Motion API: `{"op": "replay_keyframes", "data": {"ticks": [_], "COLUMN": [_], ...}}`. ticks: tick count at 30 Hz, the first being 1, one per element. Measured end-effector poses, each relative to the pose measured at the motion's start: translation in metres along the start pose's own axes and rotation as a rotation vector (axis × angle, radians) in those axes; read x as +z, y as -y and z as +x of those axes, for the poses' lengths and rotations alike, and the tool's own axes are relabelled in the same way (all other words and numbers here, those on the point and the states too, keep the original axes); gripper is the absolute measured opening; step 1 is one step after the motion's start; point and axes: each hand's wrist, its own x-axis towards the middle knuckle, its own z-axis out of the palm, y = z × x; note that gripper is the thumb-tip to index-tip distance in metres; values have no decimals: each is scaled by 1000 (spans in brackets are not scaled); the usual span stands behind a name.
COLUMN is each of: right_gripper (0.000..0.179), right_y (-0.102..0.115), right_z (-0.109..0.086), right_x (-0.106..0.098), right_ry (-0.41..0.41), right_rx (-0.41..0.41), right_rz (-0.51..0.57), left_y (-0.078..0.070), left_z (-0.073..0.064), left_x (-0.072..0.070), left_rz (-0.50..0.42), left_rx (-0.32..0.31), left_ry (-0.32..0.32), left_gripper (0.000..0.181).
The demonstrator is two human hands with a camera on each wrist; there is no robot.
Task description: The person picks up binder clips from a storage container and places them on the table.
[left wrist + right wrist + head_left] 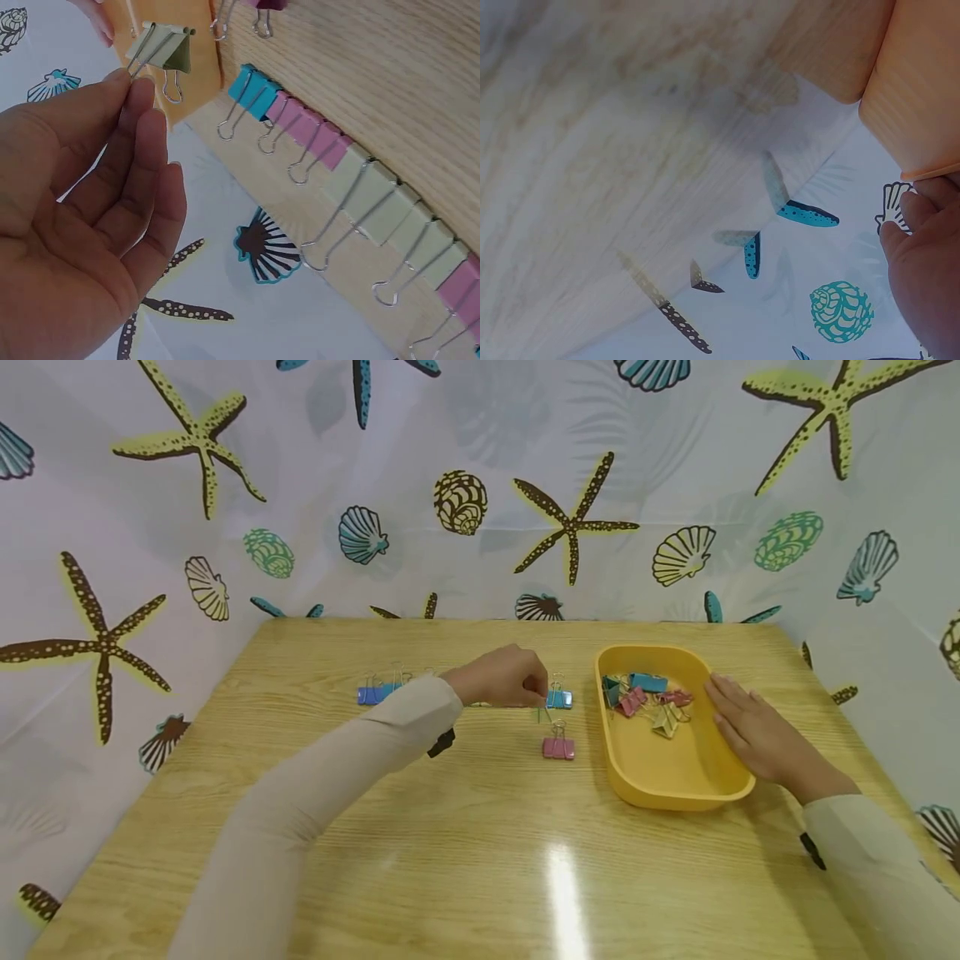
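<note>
My left hand [506, 677] pinches a pale green binder clip [169, 49] by one wire handle between thumb and fingertips, above the table. In the left wrist view, a row of clips runs along the table: a blue binder clip [255, 91], pink ones [322, 142], pale green ones [382, 199]. Just below the hand in the head view sits a separate pink binder clip [558, 748]. My right hand [757, 735] rests with straight fingers against the right rim of the yellow box [660, 785]. Inside the box lie several loose clips, among them a pale yellow-green binder clip [664, 720].
The wooden table [450, 852] ends at the back against a cloth [480, 435] printed with shells and starfish. At the row's left end stands a dark blue binder clip [370, 695], and my left forearm hides part of the row from the head view.
</note>
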Motion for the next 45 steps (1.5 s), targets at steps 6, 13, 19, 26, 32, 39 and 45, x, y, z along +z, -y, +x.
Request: {"op": "replay_keyframes", "data": {"ticks": [6, 13, 19, 26, 32, 39, 45], "right_gripper": [50, 51, 51, 51, 51, 51, 51], "right_y": [1, 3, 3, 2, 1, 2, 3], "right_z": [0, 1, 1, 2, 1, 0, 0], "right_x": [1, 0, 0, 2, 1, 0, 0], "right_ry": [-3, 1, -6, -11, -18, -9, -5], "right_rx": [-5, -8, -9, -22, -31, -25, -25], "right_rz": [2, 5, 7, -6, -23, -18, -21], "left_y": [15, 25, 26, 29, 30, 32, 33], "left_z": [-7, -6, -3, 1, 5, 8, 7], "left_x": [19, 40, 49, 54, 58, 61, 63], "left_rz": [-39, -51, -80, -84, -105, -102, -105], "left_rx": [-48, -70, -76, -70, -59, -59, -69], "left_ry": [53, 50, 47, 23, -1, -11, -9], "left_gripper": [13, 11, 11, 11, 11, 10, 11]}}
